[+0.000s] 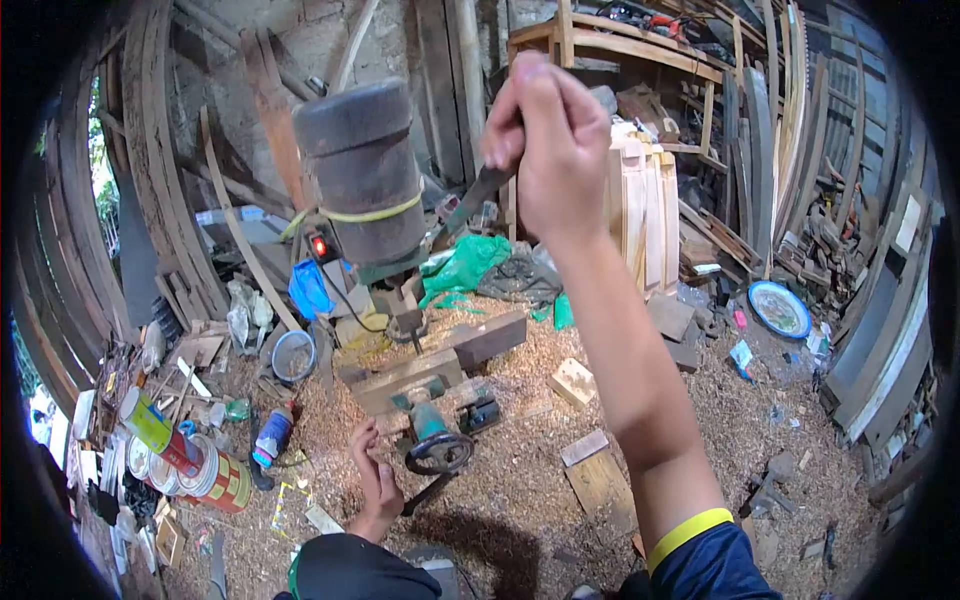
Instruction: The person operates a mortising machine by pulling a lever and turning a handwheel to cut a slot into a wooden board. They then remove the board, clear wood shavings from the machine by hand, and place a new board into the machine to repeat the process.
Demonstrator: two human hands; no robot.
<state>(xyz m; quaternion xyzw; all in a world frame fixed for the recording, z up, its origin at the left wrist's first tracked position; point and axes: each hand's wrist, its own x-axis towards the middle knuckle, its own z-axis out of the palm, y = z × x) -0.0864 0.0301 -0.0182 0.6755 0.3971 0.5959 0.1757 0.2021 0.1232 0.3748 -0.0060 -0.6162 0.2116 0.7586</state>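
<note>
My right hand (550,130) is raised high, its fingers curled round the upper end of a dark machine lever (474,205). The grip itself is partly hidden by the hand. My left hand (376,485) is low beside the black handwheel (440,454), fingers apart and holding nothing. The lever belongs to an upright drilling machine with a big dark motor (365,165) tied round with a yellow band. Under the motor, a thin bit (416,342) points down at a wooden block (408,384) on the green vise (428,420). A darker wooden piece (490,340) lies behind that block.
Wood shavings (510,510) cover the floor. Paint buckets (215,475) and a spray can (272,437) stand at left. Loose wood blocks (573,382) and a board (603,487) lie right of the machine. Stacked pale timber (640,215) and a blue-rimmed basin (780,309) are farther back.
</note>
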